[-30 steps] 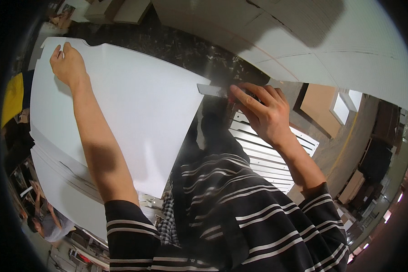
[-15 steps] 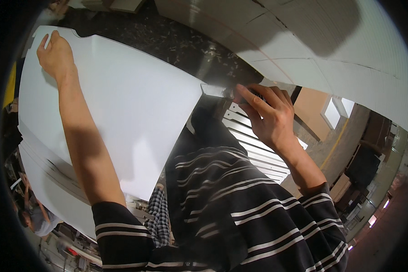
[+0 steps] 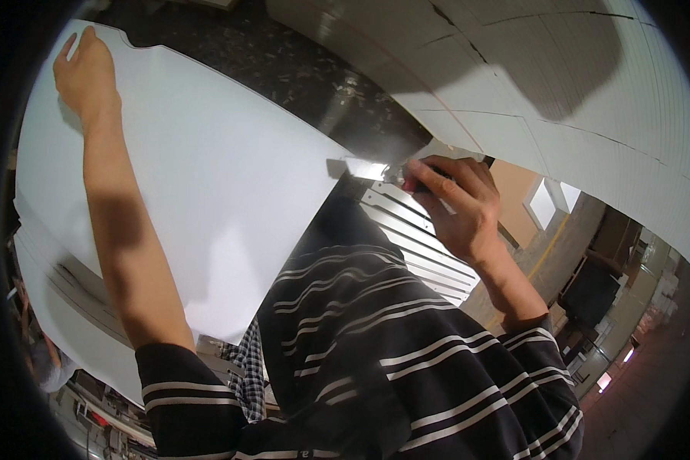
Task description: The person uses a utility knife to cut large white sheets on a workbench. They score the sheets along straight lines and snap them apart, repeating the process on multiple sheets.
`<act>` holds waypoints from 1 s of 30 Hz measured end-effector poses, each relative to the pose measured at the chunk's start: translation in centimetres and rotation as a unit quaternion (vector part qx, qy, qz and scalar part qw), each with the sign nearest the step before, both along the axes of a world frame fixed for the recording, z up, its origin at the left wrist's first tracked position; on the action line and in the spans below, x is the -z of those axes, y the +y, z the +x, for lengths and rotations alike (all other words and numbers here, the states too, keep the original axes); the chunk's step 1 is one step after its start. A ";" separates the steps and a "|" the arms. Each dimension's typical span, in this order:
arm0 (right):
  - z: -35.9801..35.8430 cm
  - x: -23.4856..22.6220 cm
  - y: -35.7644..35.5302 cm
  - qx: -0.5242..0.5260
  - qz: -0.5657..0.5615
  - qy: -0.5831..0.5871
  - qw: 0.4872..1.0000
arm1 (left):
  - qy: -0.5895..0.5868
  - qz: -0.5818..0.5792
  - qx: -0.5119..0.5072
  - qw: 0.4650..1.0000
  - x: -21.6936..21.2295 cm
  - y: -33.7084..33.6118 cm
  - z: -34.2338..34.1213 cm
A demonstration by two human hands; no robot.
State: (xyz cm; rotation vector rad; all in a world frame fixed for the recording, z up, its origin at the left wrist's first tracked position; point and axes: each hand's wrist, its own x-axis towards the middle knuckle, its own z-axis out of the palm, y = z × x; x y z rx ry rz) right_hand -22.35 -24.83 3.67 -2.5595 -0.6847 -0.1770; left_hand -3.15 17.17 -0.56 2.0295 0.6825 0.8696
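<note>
A large white sheet panel (image 3: 207,153) with a notched far edge lies across the left and middle of the view. My left hand (image 3: 88,80) is at its far left corner, thumb and a finger hooked at the rim; the other fingertips are hidden. In my right hand (image 3: 464,203) is a scraper (image 3: 369,169) with a flat shiny metal blade and a dark handle with some red. Its blade points left and meets the panel's near right corner, the tip overlapping it.
More white panels (image 3: 61,299) are layered under the near left side. A pale stack with ridged sides (image 3: 560,92) rises at the far right. Slotted metal strips (image 3: 429,245) lie below my right hand. Small scraps litter the dark floor (image 3: 284,73). Another person (image 3: 46,360) is at the lower left.
The scraper blade has slid left onto the panel's corner, with my right hand following it. My left hand keeps its place on the panel; the whole view has shifted slightly.
</note>
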 end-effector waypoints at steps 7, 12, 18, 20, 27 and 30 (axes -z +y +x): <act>-0.3 1.3 0.6 0.009 0.015 0.031 0.999 | -0.003 0.023 -0.009 1.000 0.9 1.2 0.6; -0.3 1.6 0.7 0.013 0.006 0.026 1.000 | -0.010 0.067 -0.021 0.997 1.5 2.4 1.2; -0.9 1.7 0.8 0.023 0.002 0.039 0.999 | -0.028 0.058 -0.014 0.998 1.5 2.0 0.9; -1.0 1.8 0.7 0.026 0.000 0.042 0.999 | -0.011 0.073 -0.022 0.997 1.4 1.7 0.7; -1.1 1.1 0.6 0.037 0.000 0.050 0.998 | -0.024 0.040 -0.004 0.999 1.5 2.2 1.2; -1.1 0.7 1.0 0.036 0.005 0.055 0.998 | -0.018 0.051 -0.006 0.998 1.8 2.7 1.4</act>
